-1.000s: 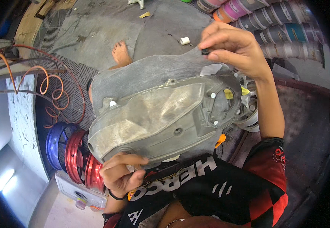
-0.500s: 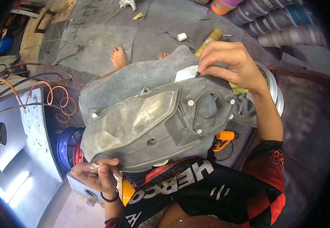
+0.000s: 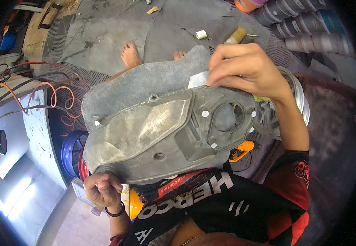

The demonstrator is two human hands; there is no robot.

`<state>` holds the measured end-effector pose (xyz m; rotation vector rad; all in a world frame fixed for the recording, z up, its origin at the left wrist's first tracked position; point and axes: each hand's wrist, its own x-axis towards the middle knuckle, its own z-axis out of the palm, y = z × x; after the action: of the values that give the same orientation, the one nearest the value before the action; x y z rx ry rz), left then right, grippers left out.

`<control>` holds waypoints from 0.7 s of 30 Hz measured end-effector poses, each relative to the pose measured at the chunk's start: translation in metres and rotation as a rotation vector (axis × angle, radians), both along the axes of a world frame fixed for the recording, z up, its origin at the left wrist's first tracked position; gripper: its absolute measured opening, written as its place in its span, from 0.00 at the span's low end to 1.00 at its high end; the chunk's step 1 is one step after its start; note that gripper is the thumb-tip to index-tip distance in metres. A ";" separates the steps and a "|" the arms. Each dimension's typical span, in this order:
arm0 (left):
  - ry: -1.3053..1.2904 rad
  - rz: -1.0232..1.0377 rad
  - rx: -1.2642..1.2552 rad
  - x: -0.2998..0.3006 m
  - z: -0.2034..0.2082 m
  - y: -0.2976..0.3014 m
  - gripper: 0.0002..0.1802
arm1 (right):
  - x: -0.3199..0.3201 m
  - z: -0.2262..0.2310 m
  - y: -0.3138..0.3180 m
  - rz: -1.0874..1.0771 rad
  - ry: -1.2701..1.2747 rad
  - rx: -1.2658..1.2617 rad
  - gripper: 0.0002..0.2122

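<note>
A long grey metal engine cover [image 3: 145, 127] lies across my lap on a grey cloth [image 3: 116, 92]. My right hand [image 3: 247, 71] is at its upper edge, thumb and fingers pinched on the right end of a white piece of tape [image 3: 197, 80]. Small round white pieces, one of them a white dot [image 3: 205, 113], cover points around the cover's oval opening. By the cover's lower left end, my left hand [image 3: 103, 188] is closed, fingers curled against the thumb. Whatever lies between those fingers is too small to make out.
A white roll [image 3: 201, 35] and a yellow roll [image 3: 236, 35] lie on the floor mat beyond my feet. Stacked cans [image 3: 309, 24] stand far right, near a silver wheel rim [image 3: 295, 98]. An orange power tool [image 3: 241, 150] and a blue rim [image 3: 72, 153] flank me. Orange coiled hose [image 3: 54, 92] hangs left.
The view has shifted slightly. My right hand has moved a little left along the tape. My left fingers have curled in, and the pale scrap seen between them before is now hidden.
</note>
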<state>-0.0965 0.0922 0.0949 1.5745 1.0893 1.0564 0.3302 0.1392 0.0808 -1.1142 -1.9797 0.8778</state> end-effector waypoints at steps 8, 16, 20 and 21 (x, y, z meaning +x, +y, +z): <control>0.025 0.045 0.003 0.004 0.001 -0.001 0.23 | -0.002 -0.005 0.004 0.047 -0.054 0.055 0.06; -0.016 0.013 0.003 0.005 0.001 0.000 0.24 | 0.002 -0.011 0.007 0.055 -0.058 -0.017 0.05; -0.017 0.006 0.006 0.004 0.002 0.001 0.26 | 0.014 -0.003 0.008 -0.008 -0.144 0.018 0.06; -0.012 0.000 0.009 0.003 0.001 0.001 0.26 | 0.010 -0.006 0.007 0.013 -0.109 0.006 0.06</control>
<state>-0.0937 0.0935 0.0961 1.5737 1.0783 1.0710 0.3402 0.1464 0.0744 -1.1692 -2.0793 0.8328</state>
